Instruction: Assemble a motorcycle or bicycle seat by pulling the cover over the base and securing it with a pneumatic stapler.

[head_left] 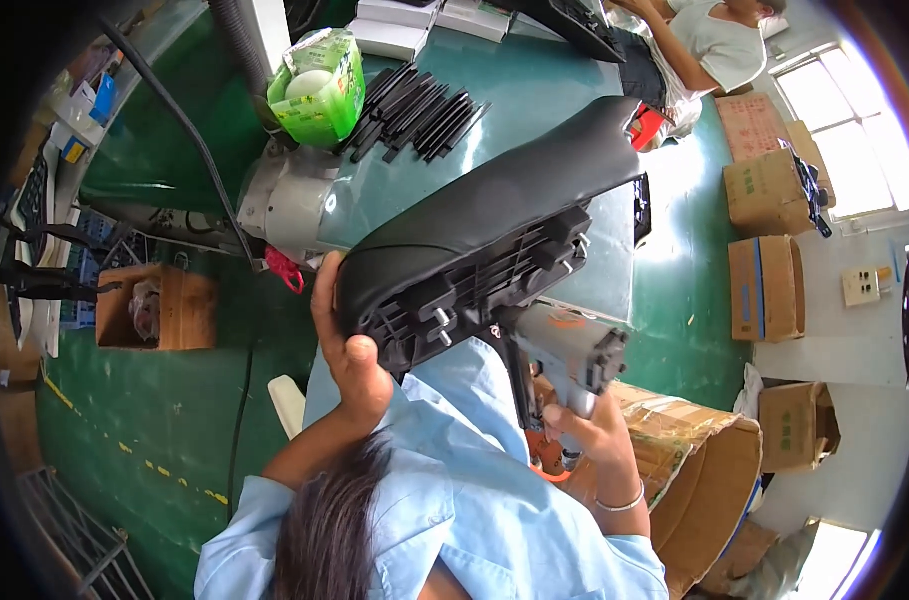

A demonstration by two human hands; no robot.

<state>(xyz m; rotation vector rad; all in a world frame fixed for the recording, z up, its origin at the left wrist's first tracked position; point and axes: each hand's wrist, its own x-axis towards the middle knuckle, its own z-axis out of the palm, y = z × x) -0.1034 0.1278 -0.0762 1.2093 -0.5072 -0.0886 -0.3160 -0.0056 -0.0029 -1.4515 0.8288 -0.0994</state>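
A long black padded seat (494, 195), like a scooter seat, is tilted up in front of me. Its smooth cover faces away, and the ribbed black plastic base (464, 300) with metal studs shows on the near side. My left hand (354, 365) grips the seat's lower left end, thumb on the near side and fingers along the edge. In my right hand (596, 430) is a grey air staple gun (564, 345), fingers wrapped round its handle. The gun is just below the base; whether its nose touches the seat is hidden.
On the green table (534, 90) lie several black strips (414, 115) beside a green plastic container (319, 88). A grey metal cylinder (289, 200) stands at the table's left edge. Cardboard boxes (764, 290) line the right wall; a large open carton (689, 440) is near my right arm. Another person (714, 45) sits far right.
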